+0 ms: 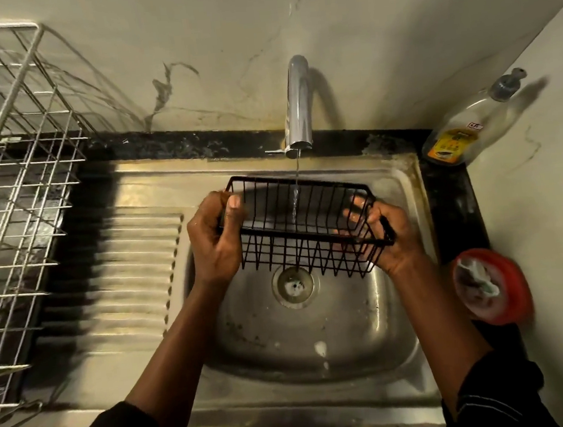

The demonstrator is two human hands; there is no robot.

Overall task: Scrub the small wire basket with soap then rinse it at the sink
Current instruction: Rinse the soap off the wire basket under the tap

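A small black wire basket (300, 222) hangs over the steel sink (397, 181), tilted with its open side toward me. A thin stream of water falls from the chrome tap (298, 108) straight through its wires. My left hand (215, 235) grips the basket's left end, thumb curled over the rim. My right hand (387, 234) holds the right end, with fingers reaching inside through the wires. The drain (294, 286) lies directly under the basket.
A large white wire dish rack (10, 163) stands on the ribbed drainboard (134, 272) at the left. A clear dish-soap bottle (471, 122) leans in the back right corner. A red round container (491, 286) with a scrubber sits on the right counter edge.
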